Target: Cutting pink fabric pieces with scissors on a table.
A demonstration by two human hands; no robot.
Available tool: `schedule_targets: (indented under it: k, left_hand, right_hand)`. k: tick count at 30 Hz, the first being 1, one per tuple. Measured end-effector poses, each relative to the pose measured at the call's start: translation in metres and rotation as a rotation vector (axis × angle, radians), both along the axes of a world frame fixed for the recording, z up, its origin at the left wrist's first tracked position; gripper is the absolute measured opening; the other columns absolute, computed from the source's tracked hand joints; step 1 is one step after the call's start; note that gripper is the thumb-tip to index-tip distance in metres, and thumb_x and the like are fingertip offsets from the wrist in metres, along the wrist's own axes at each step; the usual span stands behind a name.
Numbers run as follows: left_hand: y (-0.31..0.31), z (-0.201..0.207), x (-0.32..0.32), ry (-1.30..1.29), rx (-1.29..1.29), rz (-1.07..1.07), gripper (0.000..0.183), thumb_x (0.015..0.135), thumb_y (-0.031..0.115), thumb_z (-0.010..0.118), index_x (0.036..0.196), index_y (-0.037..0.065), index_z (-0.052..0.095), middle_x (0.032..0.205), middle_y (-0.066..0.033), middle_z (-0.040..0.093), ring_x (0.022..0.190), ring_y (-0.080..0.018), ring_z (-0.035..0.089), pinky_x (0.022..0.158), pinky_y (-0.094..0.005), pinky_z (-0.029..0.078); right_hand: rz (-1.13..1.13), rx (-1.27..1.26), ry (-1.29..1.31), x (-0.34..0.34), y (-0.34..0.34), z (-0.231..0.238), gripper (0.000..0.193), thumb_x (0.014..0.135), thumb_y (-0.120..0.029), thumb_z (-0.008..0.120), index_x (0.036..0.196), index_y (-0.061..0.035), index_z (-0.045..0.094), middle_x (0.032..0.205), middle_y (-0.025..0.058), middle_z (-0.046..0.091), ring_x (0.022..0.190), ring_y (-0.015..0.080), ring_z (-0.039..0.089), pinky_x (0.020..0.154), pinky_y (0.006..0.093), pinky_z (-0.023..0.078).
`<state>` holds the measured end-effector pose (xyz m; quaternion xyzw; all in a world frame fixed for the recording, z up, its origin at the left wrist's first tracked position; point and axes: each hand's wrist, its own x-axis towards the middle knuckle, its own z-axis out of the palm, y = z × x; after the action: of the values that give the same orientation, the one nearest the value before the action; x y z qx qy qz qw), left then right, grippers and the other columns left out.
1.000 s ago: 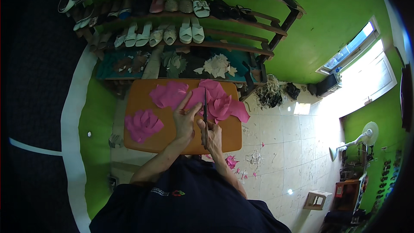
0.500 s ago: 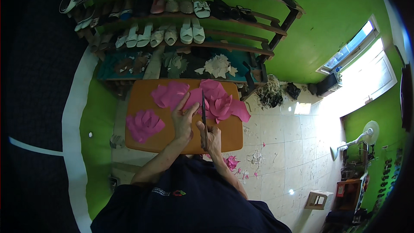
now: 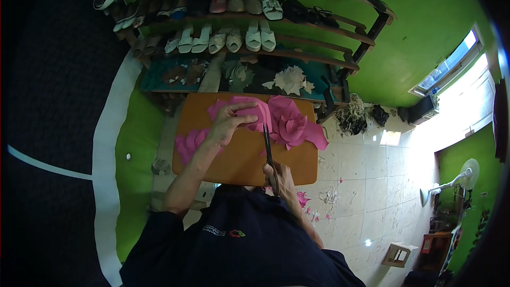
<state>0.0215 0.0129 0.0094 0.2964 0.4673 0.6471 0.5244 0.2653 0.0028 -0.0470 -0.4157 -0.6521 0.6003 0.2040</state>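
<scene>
The left hand (image 3: 227, 125) lies on a sheet of pink material (image 3: 254, 116) near the far edge of the orange tabletop (image 3: 239, 162), its fingers (image 3: 245, 107) spread and pressing the sheet flat. The right hand (image 3: 279, 176) sits at the near edge of the tabletop, fingers curled tight through the handles of a pair of dark scissors (image 3: 269, 151). The blades point away from the person and their tips reach the near edge of the pink sheet, just right of the left hand; whether the blades stand apart or together cannot be told.

A heap of cut pink pieces (image 3: 292, 122) lies at the far right corner of the tabletop, touching the sheet. More pink pieces (image 3: 188, 143) lie toward the left edge, partly under the left forearm. Pink scraps (image 3: 304, 200) dot the tiled floor (image 3: 361, 180) below the right edge. Behind the tabletop a wooden shoe rack (image 3: 297, 56) holds rows of sandals (image 3: 260, 34) against a green wall (image 3: 425, 16).
</scene>
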Motion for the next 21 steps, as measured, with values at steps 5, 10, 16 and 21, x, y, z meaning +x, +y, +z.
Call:
schedule_targets:
  k: [5,10,16,21]
  left_hand:
    - [-0.002,0.010,-0.002,0.134,-0.013,-0.165,0.053,0.080,-0.006,0.071,0.131,0.002,0.060,0.109,-0.0126,0.071,0.090,-0.0183,0.072,0.086,-0.0303,0.060]
    - [-0.004,0.018,0.002,0.206,0.001,-0.202,0.057,0.078,-0.008,0.071,0.133,0.002,0.059,0.121,-0.0112,0.067,0.093,-0.0175,0.071,0.088,-0.0281,0.058]
    - [-0.004,0.016,0.001,0.180,-0.066,-0.237,0.058,0.078,-0.010,0.071,0.133,0.003,0.060,0.121,-0.0096,0.068,0.094,-0.0146,0.070,0.089,-0.0276,0.056]
    - [-0.004,0.013,0.001,0.169,-0.040,-0.242,0.057,0.078,-0.009,0.071,0.133,0.004,0.060,0.118,-0.0090,0.069,0.095,-0.0142,0.070,0.089,-0.0276,0.056]
  right_hand:
    - [0.010,0.044,-0.024,-0.003,0.003,0.003,0.065,0.088,-0.059,0.065,0.077,0.0043,0.057,0.054,0.0059,0.044,0.052,0.0148,0.043,0.049,0.0382,0.037]
    - [0.005,0.085,-0.064,-0.003,0.006,0.012,0.066,0.085,-0.060,0.068,0.075,0.0045,0.059,0.054,0.0054,0.043,0.053,0.0155,0.041,0.050,0.0392,0.035]
    - [-0.023,0.093,-0.060,-0.003,0.005,0.019,0.065,0.084,-0.058,0.071,0.074,0.0058,0.059,0.054,0.0052,0.042,0.053,0.0151,0.041,0.050,0.0387,0.035]
    - [-0.010,0.134,-0.105,-0.002,0.007,0.022,0.067,0.083,-0.059,0.071,0.071,0.0060,0.060,0.052,0.0054,0.043,0.052,0.0145,0.042,0.050,0.0387,0.036]
